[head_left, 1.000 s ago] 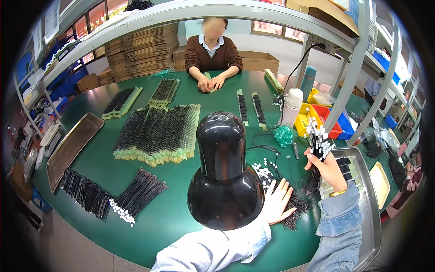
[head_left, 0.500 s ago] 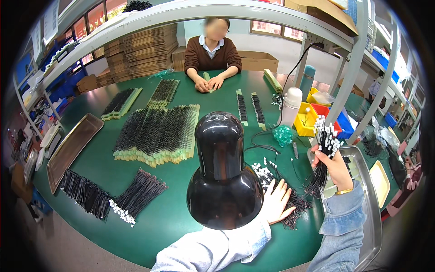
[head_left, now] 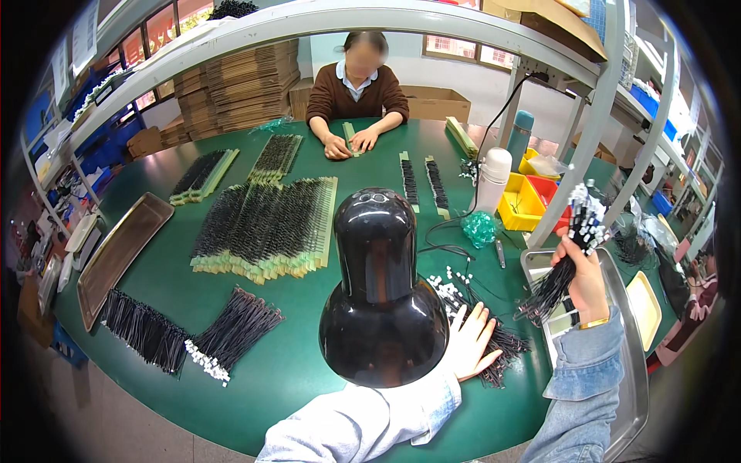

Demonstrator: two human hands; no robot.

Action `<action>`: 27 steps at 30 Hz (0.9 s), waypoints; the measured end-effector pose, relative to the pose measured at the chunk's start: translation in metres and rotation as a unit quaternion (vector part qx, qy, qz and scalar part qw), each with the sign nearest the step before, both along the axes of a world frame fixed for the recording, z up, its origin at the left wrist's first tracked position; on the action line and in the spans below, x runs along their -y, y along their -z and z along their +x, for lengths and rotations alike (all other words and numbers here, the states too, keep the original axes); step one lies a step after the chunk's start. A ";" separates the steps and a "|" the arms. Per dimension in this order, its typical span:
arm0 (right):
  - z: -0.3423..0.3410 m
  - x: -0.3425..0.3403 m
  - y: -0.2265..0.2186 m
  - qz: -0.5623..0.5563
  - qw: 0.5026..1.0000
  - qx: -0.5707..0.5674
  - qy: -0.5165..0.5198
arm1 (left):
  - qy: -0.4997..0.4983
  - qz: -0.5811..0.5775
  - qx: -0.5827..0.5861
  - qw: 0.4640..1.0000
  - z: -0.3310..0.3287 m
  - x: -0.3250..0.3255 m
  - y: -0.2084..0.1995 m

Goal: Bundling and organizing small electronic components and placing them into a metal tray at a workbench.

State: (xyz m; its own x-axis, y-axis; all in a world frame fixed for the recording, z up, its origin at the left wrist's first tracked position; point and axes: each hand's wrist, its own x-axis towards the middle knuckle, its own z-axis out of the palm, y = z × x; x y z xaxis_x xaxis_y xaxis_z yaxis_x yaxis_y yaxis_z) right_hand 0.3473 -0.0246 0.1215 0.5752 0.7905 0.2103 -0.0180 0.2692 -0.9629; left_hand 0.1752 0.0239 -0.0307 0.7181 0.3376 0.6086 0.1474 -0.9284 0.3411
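My right hand (head_left: 585,284) is closed around a bundle of black cables (head_left: 557,279) with white connectors at the upper end. It holds the bundle above the near-left part of a metal tray (head_left: 634,370). On the green table, my left hand (head_left: 472,341) lies with fingers spread over a loose pile of similar black cables (head_left: 505,345). White connectors show at the far end of that pile. A black lamp head (head_left: 376,285) stands just left of my left hand and covers part of the view.
Rows of black cables on pale green strips (head_left: 262,228) cover the left middle. Two cable bundles (head_left: 235,328) and a brown tray (head_left: 127,258) lie nearer left. A pale bottle (head_left: 492,181), yellow bin (head_left: 519,204) and shelf post (head_left: 590,139) stand right. A co-worker (head_left: 359,96) sits opposite.
My right hand has moved slightly right with the cable bundle, whose white connector end has swung up and right. My left hand has stayed in place. The co-worker's head has lowered.
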 end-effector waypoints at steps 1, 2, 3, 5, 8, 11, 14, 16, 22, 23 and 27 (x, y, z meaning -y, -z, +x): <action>-0.003 0.000 -0.004 0.027 1.000 -0.013 0.008 | 0.000 -0.002 0.001 1.000 -0.003 0.000 -0.001; -0.009 0.000 -0.011 0.036 0.998 -0.039 0.024 | 0.002 -0.015 0.006 1.000 -0.007 0.000 -0.004; -0.012 -0.001 -0.014 0.061 0.997 -0.032 0.025 | 0.005 -0.028 0.011 1.000 -0.010 0.000 -0.006; -0.016 0.003 -0.021 0.093 0.994 -0.053 0.020 | 0.008 -0.063 0.035 0.997 -0.010 0.002 -0.008; -0.026 0.017 -0.031 0.140 0.988 -0.065 0.006 | 0.089 -0.308 0.070 0.945 -0.007 0.003 -0.014; -0.032 0.026 -0.037 0.173 0.981 -0.083 -0.045 | 0.232 -0.760 0.091 0.600 0.000 -0.004 -0.024; -0.044 0.026 -0.039 0.157 0.979 -0.106 -0.075 | 0.302 -0.860 0.105 0.398 -0.008 -0.013 -0.037; -0.055 0.026 -0.040 0.130 0.982 -0.109 -0.078 | 0.357 -0.846 0.158 0.363 -0.011 -0.017 -0.039; -0.056 0.048 -0.042 0.110 0.967 -0.185 -0.138 | 0.305 -0.778 0.102 0.540 -0.022 -0.021 -0.064; -0.056 0.047 -0.039 0.108 0.961 -0.209 -0.148 | 0.302 -0.741 0.099 0.591 -0.023 -0.022 -0.069; -0.070 0.034 -0.025 0.077 0.941 -0.297 -0.146 | 0.293 -0.795 0.086 0.524 -0.037 -0.012 -0.097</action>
State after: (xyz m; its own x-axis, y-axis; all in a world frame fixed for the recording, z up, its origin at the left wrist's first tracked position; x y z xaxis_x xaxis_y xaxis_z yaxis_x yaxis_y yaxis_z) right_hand 0.2774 -0.0588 0.1469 0.3898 0.9198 0.0461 -0.6350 0.3047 -0.7099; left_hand 0.1386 0.0361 0.0659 0.9631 0.2670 -0.0348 -0.1632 0.6819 0.7130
